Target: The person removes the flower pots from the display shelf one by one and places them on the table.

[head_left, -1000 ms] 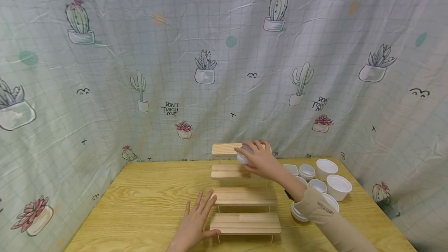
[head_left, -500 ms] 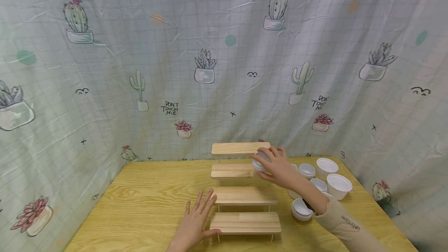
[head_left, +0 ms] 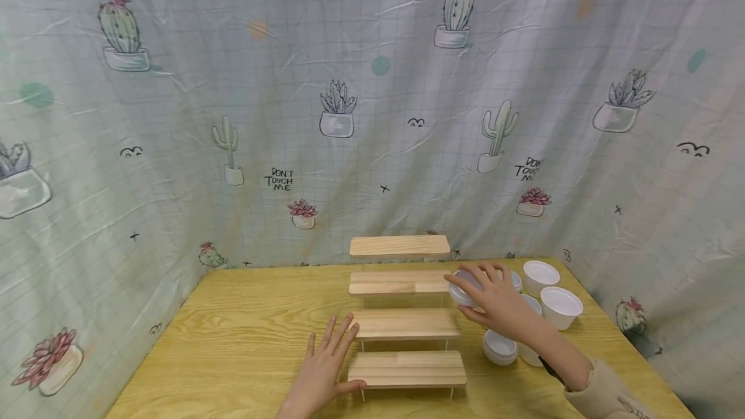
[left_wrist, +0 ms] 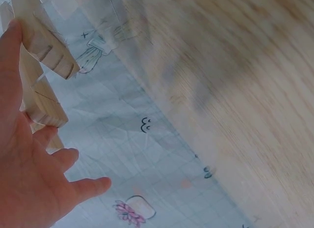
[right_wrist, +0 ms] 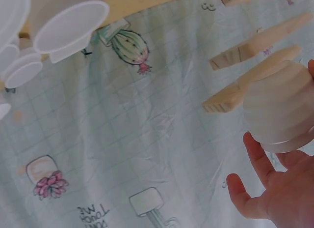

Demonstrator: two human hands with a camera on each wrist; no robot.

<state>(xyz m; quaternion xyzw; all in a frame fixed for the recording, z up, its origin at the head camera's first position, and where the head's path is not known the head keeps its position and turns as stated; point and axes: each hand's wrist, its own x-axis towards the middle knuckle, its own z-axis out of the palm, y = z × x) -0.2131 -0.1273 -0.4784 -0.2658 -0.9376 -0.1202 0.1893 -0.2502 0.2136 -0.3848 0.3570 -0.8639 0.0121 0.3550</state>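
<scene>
My right hand (head_left: 497, 302) grips a small white round bowl (head_left: 464, 288) between thumb and fingers, just off the right end of the second-highest shelf. In the right wrist view the bowl's pale side (right_wrist: 277, 105) looks faintly ridged, and part of it is hidden by the hand. A stepped wooden rack (head_left: 404, 323) with several plank shelves stands in the middle of the table. At its left side lies my left hand (head_left: 323, 367), fingers spread, fingertips at the third shelf's end and thumb at the lowest shelf. The left wrist view shows the fingers against the plank ends (left_wrist: 46, 107).
Right of the rack, several white bowls stand close together, among them a deep one (head_left: 561, 309), another behind it (head_left: 540, 277) and a low one (head_left: 499, 348) in front. My right forearm passes over part of this group. A cactus-print curtain (head_left: 372, 115) surrounds the wood-grain table (head_left: 250, 322).
My right hand has carried the bowl right and downward from in front of the upper shelves, out past the rack's right end. The left hand has stayed in place.
</scene>
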